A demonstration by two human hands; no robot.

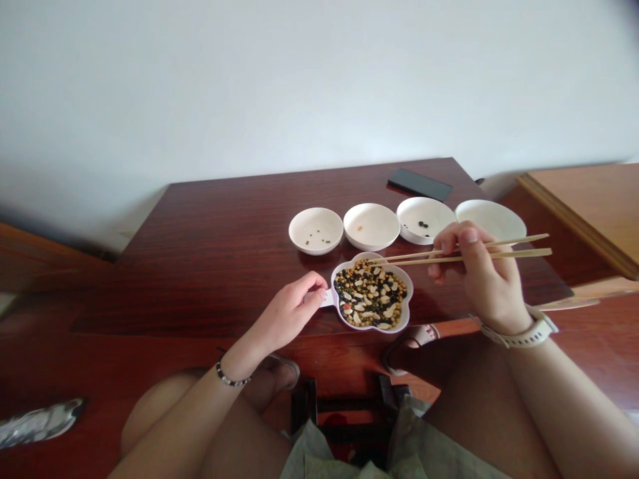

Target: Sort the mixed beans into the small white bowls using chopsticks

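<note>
A flower-shaped pale bowl full of mixed beans and seeds sits near the front edge of a low dark wooden table. My left hand pinches the bowl's small handle on its left side. My right hand grips a pair of wooden chopsticks, whose tips reach left over the bowl's upper rim. Behind the bowl stand small white dishes in a row: one with a few green beans, one nearly bare, one with two black beans, and one at the far right.
A black phone lies at the table's far right corner. A lighter wooden table stands to the right. My knees, sandalled feet and a small dark stool are below the table edge. A white wall rises behind.
</note>
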